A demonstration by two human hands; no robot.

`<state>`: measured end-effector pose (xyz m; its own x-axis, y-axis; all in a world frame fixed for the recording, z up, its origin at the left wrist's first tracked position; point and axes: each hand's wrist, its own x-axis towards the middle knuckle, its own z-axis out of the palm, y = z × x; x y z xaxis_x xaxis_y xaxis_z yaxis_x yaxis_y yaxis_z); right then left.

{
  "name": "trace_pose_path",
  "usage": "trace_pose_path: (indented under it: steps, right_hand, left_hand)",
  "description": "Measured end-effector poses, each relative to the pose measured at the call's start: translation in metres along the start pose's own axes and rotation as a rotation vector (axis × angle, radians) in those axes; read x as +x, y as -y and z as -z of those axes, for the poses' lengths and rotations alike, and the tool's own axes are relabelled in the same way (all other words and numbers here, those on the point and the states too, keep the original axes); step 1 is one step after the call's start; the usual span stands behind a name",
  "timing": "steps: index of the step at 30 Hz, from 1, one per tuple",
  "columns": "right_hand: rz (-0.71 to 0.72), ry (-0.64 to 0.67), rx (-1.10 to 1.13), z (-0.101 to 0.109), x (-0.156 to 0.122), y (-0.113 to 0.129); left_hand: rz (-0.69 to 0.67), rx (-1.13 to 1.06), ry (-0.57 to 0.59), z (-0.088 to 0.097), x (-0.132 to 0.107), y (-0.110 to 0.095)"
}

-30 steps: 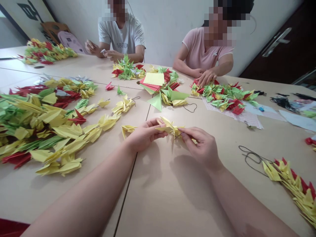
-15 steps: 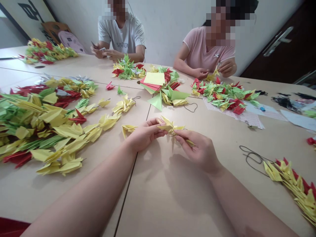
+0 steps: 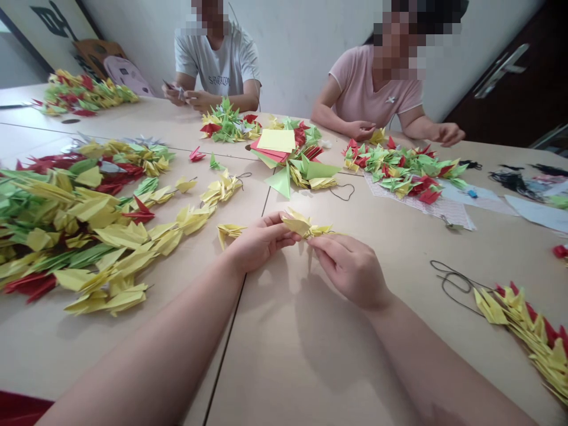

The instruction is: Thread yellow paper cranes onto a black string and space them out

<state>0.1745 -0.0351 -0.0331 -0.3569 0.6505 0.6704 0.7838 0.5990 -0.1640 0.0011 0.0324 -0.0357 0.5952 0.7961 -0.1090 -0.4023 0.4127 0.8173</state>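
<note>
The left hand (image 3: 267,241) pinches yellow folded paper (image 3: 297,224), long axis left to right; the right hand (image 3: 352,267), fingers closed, meets its near right end.

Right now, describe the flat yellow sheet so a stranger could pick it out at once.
Start at the big pale table and look past the left hand to the red sheets farther back. The flat yellow sheet lies on top of them. Unlike the folded yellow pieces nearby, it is smooth and four-sided.
</note>
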Motion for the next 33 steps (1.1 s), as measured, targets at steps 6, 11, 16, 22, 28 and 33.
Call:
trace_pose_path:
  steps: [6, 11, 16, 22, 28, 33]
  right_hand:
    - [-0.016, -0.008, 0.042, -0.0016, 0.0000, -0.0006]
    - [-0.041, 0.000, 0.090, -0.0021, 0.0000, -0.0010]
    - [-0.048, 0.007, 0.099, -0.0026, 0.0000, -0.0014]
    - [-0.034, -0.001, 0.072, -0.0029, -0.0001, -0.0015]
    - [-0.045, 0.005, 0.064, -0.0024, -0.0003, 0.0004]
    - [-0.097, -0.011, 0.116, -0.0047, 0.0008, 0.0008]
  left_hand:
    - [-0.022, -0.014, -0.026, -0.0002, 0.0006, 0.0005]
    - [-0.017, -0.005, -0.044, -0.0004, 0.0007, 0.0004]
    - [-0.008, -0.011, -0.030, 0.0001, 0.0006, 0.0004]
    - [-0.012, -0.018, -0.015, 0.0012, 0.0015, 0.0020]
    - [-0.015, -0.015, -0.009, 0.0009, 0.0010, 0.0013]
    - [-0.021, -0.026, 0.003, -0.0003, 0.0008, 0.0008]
